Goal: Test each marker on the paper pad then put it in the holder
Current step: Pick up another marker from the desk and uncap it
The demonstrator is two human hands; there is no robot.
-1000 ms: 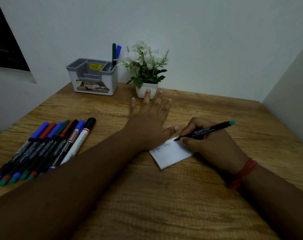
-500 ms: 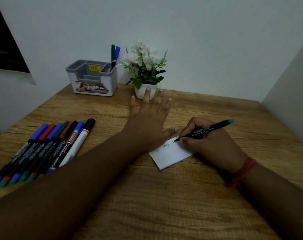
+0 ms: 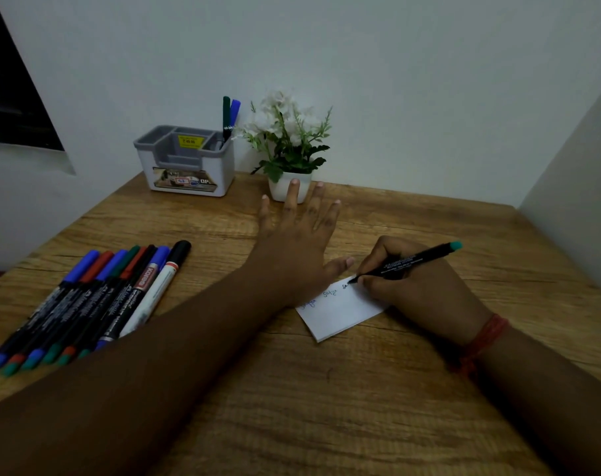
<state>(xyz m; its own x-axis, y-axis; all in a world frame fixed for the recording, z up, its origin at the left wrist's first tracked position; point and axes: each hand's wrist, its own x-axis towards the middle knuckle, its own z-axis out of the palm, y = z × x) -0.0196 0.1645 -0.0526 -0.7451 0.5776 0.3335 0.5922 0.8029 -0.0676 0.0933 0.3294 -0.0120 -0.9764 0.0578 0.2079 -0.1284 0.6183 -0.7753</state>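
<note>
One black marker with a teal end cap (image 3: 416, 261) is resting its tip on the far edge of the single small white paper pad (image 3: 340, 310), beside three short scribbles. The right hand (image 3: 416, 286) is pinching that marker, its grip clamped round the barrel with curled fingers, and its heel is lying on the pad's right side. The left hand (image 3: 297, 242) is lying flat with its fingers straight and spread, its grip holding nothing; its heel is pressing the pad's left corner and its thumb is pointing along the pad's far edge.

Well left of the pad, eight markers in a row (image 3: 86, 304) are lying side by side on the wooden tabletop (image 3: 326, 407), capped in blue, red, green and black. Beyond the pad, one grey-and-white plastic holder (image 3: 186, 163) is standing by the wall with two markers (image 3: 229, 115), one green and one blue, upright in its right compartment. One white pot of white flowers (image 3: 288, 149) is standing just right of the holder.
</note>
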